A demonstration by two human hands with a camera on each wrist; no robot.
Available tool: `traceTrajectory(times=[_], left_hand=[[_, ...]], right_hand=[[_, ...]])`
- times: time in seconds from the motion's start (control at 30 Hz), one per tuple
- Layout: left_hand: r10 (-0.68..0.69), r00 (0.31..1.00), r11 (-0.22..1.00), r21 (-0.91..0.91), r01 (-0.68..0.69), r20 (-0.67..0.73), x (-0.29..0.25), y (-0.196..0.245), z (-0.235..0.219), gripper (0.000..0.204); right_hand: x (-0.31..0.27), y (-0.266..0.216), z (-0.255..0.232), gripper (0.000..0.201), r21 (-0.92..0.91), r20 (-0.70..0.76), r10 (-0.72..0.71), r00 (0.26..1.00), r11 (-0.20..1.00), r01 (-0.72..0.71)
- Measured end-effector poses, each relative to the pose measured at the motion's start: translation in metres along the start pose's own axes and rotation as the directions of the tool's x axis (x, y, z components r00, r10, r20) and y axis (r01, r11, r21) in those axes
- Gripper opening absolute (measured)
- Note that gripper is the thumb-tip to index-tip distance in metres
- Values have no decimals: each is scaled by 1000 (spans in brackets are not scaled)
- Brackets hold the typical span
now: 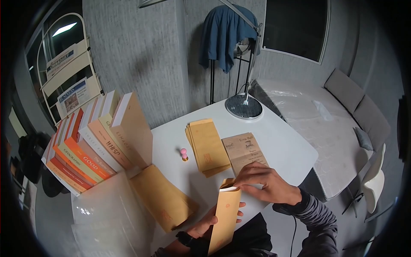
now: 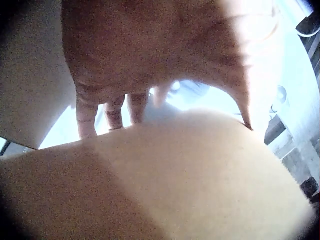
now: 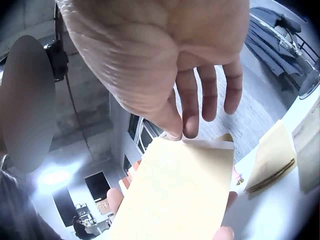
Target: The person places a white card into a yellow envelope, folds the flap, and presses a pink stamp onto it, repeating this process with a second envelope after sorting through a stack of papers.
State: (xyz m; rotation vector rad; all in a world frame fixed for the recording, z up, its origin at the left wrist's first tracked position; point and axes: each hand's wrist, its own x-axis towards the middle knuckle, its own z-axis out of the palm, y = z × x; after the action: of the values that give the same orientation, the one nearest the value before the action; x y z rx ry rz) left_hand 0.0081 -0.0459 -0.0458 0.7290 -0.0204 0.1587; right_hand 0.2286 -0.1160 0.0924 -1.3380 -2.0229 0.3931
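Note:
A long tan paper envelope [image 1: 227,214] stands upright at the table's near edge, its mouth open at the top. My left hand [image 1: 206,223] grips it lower down, thumb on one side and fingertips round the other. A white strip of paper [image 3: 210,144] shows in the mouth of the envelope. At that edge my right hand [image 1: 267,187] pinches the paper between thumb and index finger, while its other fingers hang free. In the left wrist view, the envelope's broad side hides the fingertips.
Tan envelopes lie in one stack [image 1: 160,197] at the left and another [image 1: 207,147] further back. Near them are a pink-handled stamp [image 1: 184,153] and a brown printed paper [image 1: 245,150]. Books [image 1: 92,147], clear plastic [image 1: 102,214] and a lamp base [image 1: 244,107] border the white table [image 1: 287,141].

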Motion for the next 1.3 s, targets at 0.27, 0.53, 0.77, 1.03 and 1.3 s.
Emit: traceTrajectory(times=[0.27,0.53,0.77,1.03,1.3], left_hand=[[-44,998,997,61,46,-36,-5,-4,-4,111],[-60,998,998,11,60,-26,-4,1,1,113],[-80,997,996,-31,80,3,-6,3,2,114],[-26,1000,983,-180,23,-16,-5,8,17,98],[-63,914,997,-74,36,-400,-7,-16,-9,46]], right_hand=[[1,-8,9,36,160,127,34,991,986,-54],[4,7,12,33,299,268,132,954,930,-212],[5,12,13,36,247,274,128,953,949,-198],[5,16,24,41,236,270,284,920,907,-349],[-13,32,72,60,346,-130,532,837,815,-464]])
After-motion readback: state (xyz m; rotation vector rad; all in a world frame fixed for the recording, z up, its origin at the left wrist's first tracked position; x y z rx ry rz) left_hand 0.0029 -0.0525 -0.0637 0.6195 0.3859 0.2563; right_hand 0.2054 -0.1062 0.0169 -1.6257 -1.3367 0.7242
